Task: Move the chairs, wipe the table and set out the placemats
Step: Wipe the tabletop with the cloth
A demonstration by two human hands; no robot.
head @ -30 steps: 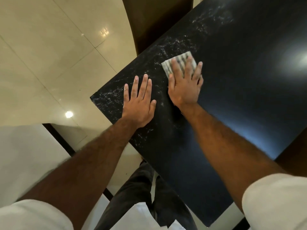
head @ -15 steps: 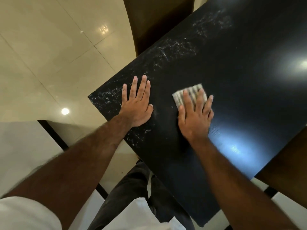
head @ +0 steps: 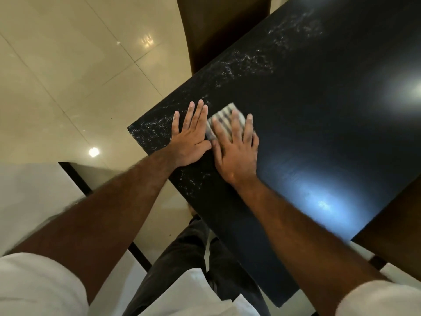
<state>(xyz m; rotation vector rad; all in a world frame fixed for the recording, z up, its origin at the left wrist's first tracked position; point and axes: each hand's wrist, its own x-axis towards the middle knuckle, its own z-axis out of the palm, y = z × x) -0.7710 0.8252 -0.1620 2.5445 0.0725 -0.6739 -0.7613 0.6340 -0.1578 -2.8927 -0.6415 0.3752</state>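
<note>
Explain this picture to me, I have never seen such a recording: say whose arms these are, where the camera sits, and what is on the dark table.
There is no machine here. A person wears one wide-angle camera on the head, and it looks down at their own two arms. The left hand lies flat on the black table, near its corner. The right hand presses a striped cloth onto the table with straight fingers; nothing is gripped. White smears run along the table's edge beyond the hands. A brown chair stands at that edge, on a pale tiled floor.

Dim; glare spots on table (head: 330, 137); cloth (head: 222, 117) motion-blurred; edges warped
</note>
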